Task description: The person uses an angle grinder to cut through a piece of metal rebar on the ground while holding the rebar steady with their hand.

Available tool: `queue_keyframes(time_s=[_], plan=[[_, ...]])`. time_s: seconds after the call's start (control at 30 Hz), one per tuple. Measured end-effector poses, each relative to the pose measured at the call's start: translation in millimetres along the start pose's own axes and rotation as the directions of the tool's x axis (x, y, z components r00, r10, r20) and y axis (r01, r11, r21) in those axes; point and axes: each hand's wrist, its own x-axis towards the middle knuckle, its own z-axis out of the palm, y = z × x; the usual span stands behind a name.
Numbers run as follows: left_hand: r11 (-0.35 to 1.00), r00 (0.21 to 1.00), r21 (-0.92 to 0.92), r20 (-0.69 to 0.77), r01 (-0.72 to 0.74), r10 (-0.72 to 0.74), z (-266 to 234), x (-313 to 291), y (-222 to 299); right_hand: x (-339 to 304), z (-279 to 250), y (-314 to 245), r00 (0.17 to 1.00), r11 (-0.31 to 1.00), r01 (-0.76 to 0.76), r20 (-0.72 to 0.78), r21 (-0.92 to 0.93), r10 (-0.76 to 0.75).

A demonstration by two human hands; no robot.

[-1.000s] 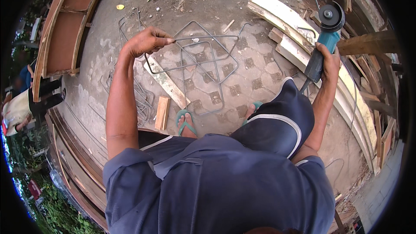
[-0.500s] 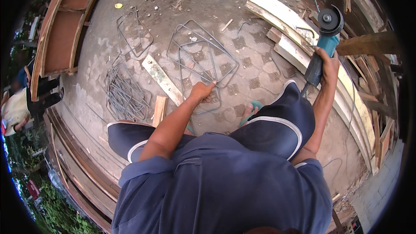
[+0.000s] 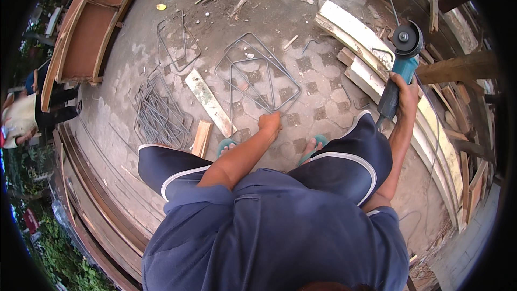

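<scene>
My left hand [image 3: 269,125] is closed at the near side of a bent steel rod stirrup [image 3: 272,83], a thin rectangular loop low over the paving between my feet. Its fingertips are partly hidden from view. Another loop [image 3: 295,79] overlaps it on the ground. Out to the right, my right hand [image 3: 407,94] grips an angle grinder [image 3: 401,67] by its dark body. The grinder has a teal gear housing, and its round disc guard points away from me. Whether the disc is spinning cannot be made out.
A heap of bent rods [image 3: 161,110] lies at the left, beside a white-stained board [image 3: 207,97] and a short wood block [image 3: 202,139]. Long pale planks [image 3: 358,29] curve along the right. Wooden panels [image 3: 105,16] stand far left, near another person [image 3: 24,113].
My left hand has moved right and slightly nearer to me, and the stirrup has shifted with it. The grinder stays in my right hand, almost in the same place.
</scene>
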Motion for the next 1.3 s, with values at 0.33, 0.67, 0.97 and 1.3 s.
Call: queue_keyframes(time_s=[0.33, 0.67, 0.97, 1.3], plan=[[0.792, 0.879, -0.598, 0.306, -0.123, 0.366, -81.2, -64.8, 73.0, -2.9, -31.8, -0.8, 0.991, 0.999, 0.034, -0.130, -0.017, -0.036], [0.838, 0.657, -0.416, 0.527, -0.355, 0.540, -39.2, -112.6, 112.5, -29.4, -67.7, -6.2, 0.965, 0.999, 0.040, -0.261, 0.012, -0.036], [0.651, 0.533, -0.143, 0.458, -0.746, 0.711, 40.5, -76.3, 111.8, -45.0, -91.3, -12.7, 0.938, 0.995, 0.094, -0.334, -0.009, -0.092], [0.530, 0.475, -0.019, 0.419, -0.848, 0.774, 36.2, -89.4, 178.9, -51.0, -102.8, -8.8, 0.919, 0.992, 0.096, -0.389, 0.077, -0.059]])
